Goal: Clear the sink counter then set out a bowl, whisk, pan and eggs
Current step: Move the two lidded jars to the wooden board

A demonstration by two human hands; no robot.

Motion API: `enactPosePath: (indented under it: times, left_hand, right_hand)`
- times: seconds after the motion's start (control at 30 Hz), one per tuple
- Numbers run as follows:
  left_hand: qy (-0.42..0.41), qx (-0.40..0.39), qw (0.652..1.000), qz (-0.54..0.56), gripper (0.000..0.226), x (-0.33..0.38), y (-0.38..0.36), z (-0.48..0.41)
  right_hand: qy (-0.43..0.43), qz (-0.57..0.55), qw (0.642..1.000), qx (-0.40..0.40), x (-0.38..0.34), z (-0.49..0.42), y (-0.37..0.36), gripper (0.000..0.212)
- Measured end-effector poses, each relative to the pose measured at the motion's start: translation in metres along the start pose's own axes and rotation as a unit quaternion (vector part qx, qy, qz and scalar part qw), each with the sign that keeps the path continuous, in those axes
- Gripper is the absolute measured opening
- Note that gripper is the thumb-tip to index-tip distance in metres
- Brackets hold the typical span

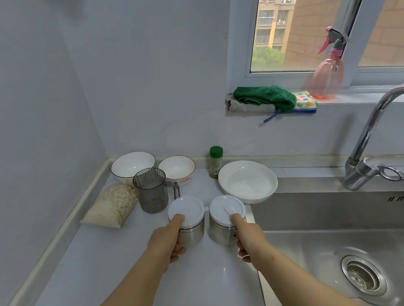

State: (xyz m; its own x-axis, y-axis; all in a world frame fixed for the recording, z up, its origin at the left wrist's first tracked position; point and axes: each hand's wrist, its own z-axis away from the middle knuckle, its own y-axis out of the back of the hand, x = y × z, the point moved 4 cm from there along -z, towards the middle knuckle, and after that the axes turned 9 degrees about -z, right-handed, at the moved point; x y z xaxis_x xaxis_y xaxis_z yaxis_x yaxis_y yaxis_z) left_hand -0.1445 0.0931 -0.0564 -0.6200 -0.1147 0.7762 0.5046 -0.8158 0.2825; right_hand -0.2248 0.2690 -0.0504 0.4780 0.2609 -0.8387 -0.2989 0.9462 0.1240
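Two steel canisters with white lids stand side by side on the grey counter (pixel 109 276) left of the sink. My left hand (pixel 168 242) grips the left canister (pixel 188 219), with its forefinger on the lid. My right hand (pixel 245 236) grips the right canister (pixel 224 215), forefinger on its lid too. Behind them sit a large white bowl (pixel 133 164), a smaller white bowl (pixel 177 168) and a shallow white dish (pixel 248 181). No whisk, pan or eggs are in view.
A smoky plastic jug (pixel 151 190) and a bag of oats (pixel 112 205) lie at the left, a green-capped spice jar (pixel 216 162) by the wall. The steel sink (pixel 345 249) and tap (pixel 383 137) fill the right. Cloths (pixel 265 97) and a pink spray bottle (pixel 327 73) rest on the windowsill.
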Motion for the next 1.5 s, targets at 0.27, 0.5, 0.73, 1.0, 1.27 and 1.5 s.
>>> enactPosePath:
  times: [0.27,0.5,0.73,1.0,1.27,1.5]
  left_hand:
    - [-0.024,0.039,0.998,0.032,0.045,-0.011,0.002,0.005]
    - [-0.036,0.044,0.996,0.071,0.045,-0.018,0.003,0.026]
    - [-0.067,0.001,0.996,0.055,0.044,-0.019,-0.014,0.054]
    - [-0.136,-0.093,0.986,-0.013,0.045,-0.01,-0.085,0.115]
    - [-0.193,-0.242,0.948,-0.074,0.032,-0.05,-0.201,0.265]
    - [-0.203,-0.359,0.901,-0.132,0.032,-0.124,-0.291,0.399]
  right_hand:
    - [0.042,-0.026,0.996,0.075,0.011,0.011,-0.008,0.046]
    - [0.057,-0.065,0.988,0.128,0.028,0.031,-0.008,0.039]
    - [0.054,-0.129,0.97,0.198,0.05,0.062,0.013,0.041]
    - [0.083,-0.183,0.939,0.278,0.075,0.127,0.103,0.042]
    - [0.078,-0.232,0.879,0.409,0.158,0.254,0.235,0.055]
    - [0.074,-0.286,0.82,0.49,0.254,0.384,0.329,0.035]
